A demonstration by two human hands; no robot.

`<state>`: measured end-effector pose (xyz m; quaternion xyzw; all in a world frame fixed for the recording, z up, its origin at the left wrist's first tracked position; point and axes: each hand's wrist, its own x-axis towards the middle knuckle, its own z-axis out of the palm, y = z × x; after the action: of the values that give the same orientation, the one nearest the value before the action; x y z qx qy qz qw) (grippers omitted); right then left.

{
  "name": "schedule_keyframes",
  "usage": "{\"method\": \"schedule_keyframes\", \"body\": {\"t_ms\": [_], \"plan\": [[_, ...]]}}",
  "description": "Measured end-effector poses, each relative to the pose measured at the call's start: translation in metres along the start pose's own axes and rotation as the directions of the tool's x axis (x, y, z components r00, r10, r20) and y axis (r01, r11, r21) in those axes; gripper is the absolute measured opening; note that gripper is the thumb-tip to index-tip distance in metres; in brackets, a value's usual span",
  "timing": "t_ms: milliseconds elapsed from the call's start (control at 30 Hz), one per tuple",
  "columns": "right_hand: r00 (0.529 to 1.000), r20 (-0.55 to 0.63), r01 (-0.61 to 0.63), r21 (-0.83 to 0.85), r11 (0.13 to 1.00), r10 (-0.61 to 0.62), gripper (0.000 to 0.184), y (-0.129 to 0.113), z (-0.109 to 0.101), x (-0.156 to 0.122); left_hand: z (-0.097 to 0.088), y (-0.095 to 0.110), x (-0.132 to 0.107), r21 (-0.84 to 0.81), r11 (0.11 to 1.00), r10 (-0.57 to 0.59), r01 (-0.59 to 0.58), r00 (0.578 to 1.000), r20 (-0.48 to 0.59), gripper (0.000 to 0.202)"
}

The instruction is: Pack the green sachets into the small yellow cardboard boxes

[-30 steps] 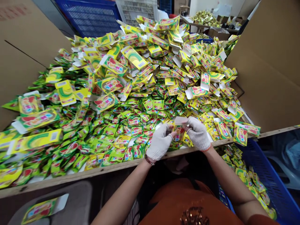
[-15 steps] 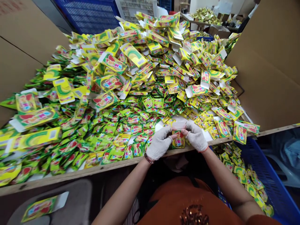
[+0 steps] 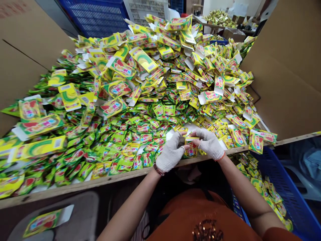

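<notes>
A small yellow-and-green printed carton [image 3: 191, 149] stands upright between my two gloved hands at the front edge of the table, its picture side facing me. My left hand [image 3: 172, 152] grips it from the left, with the bare thumb tip against its side. From the right, my right hand [image 3: 209, 144] holds it, thumb and fingers at its upper corner. Both white gloves leave fingertips bare. Small green sachets [image 3: 146, 138] lie just left of my hands, and yellow sachets [image 3: 220, 125] lie to the right.
A high heap of open-flapped cartons [image 3: 142, 60] covers the table's back. Cardboard walls [image 3: 283, 77] flank it. The wooden edge [image 3: 100, 182] runs along the front. A blue crate [image 3: 291, 194] with sachets stands below right; one carton [image 3: 42, 222] lies on a stool at lower left.
The pale flap that stood up at the top of the carton no longer shows; a yellow top edge is there now. My hands have stayed around the carton, with fingers slightly shifted.
</notes>
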<state>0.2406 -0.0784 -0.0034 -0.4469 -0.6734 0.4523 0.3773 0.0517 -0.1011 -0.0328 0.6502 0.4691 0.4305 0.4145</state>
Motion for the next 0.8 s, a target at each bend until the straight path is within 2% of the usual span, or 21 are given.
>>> {"method": "schedule_keyframes", "body": {"t_ms": [100,300,467,567,667,733,800], "plan": [[1.000,-0.015,0.001,-0.072,0.997,-0.002,0.020,0.000,-0.001,0.003,-0.002,0.004,0.001,-0.010,1.000,0.027,-0.026,0.998,0.048,0.031],[1.000,0.027,0.005,-0.161,0.987,0.000,0.017,-0.005,-0.005,0.007,-0.006,0.008,0.002,-0.024,0.999,0.030,-0.028,0.996,0.084,0.024],[0.992,0.064,0.123,-0.248,0.961,-0.111,0.020,-0.002,-0.002,0.002,-0.011,0.015,0.006,0.051,0.999,0.009,-0.010,1.000,0.016,0.024],[0.970,0.082,0.243,-0.275,0.930,-0.229,0.024,0.009,0.000,-0.003,-0.012,0.011,0.004,0.047,0.999,0.013,-0.013,1.000,-0.007,0.025],[0.939,0.081,0.343,-0.275,0.898,-0.334,0.027,0.019,0.002,-0.007,-0.012,0.005,-0.002,0.039,0.997,0.069,-0.067,0.997,-0.031,0.024],[0.927,0.101,0.375,-0.266,0.888,-0.361,0.032,0.021,0.004,-0.008,-0.012,0.004,-0.005,0.011,0.997,0.081,-0.080,0.996,-0.047,0.022],[0.933,0.112,0.361,-0.257,0.897,-0.343,0.033,0.020,0.006,-0.009,-0.013,0.006,-0.005,-0.041,0.999,0.033,-0.034,0.999,-0.042,0.022]]}}
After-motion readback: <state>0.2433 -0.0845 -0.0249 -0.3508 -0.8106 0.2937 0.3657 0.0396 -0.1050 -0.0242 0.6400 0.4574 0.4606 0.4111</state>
